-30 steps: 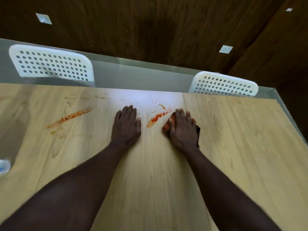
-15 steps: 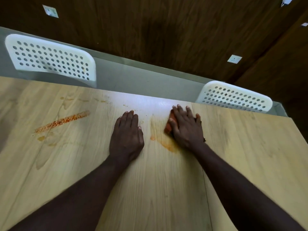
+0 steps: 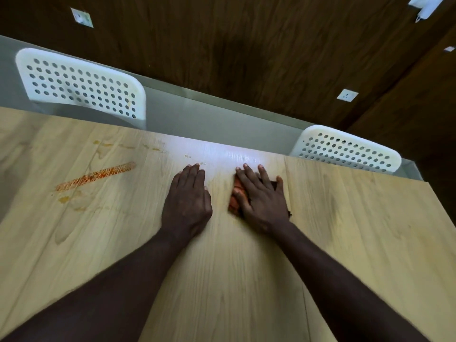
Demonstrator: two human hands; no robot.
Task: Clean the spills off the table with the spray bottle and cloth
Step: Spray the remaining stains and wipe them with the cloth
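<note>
On the table (image 3: 345,243), cloth (image 3: 235,201) lies under right hand (image 3: 261,201).

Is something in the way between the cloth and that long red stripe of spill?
Yes. The left hand lies flat on the table, between the cloth under the right hand and the red streak.

Both bare forearms are reaching forward over the pale wood-grain bench (image 3: 357,230). The left grip (image 3: 187,203) is lying palm-down on the bench, fingers straight and close together. The right grip (image 3: 262,201) is pressing flat, fingers spread, on a crumpled orange cloth (image 3: 234,203) on the bench.
</note>
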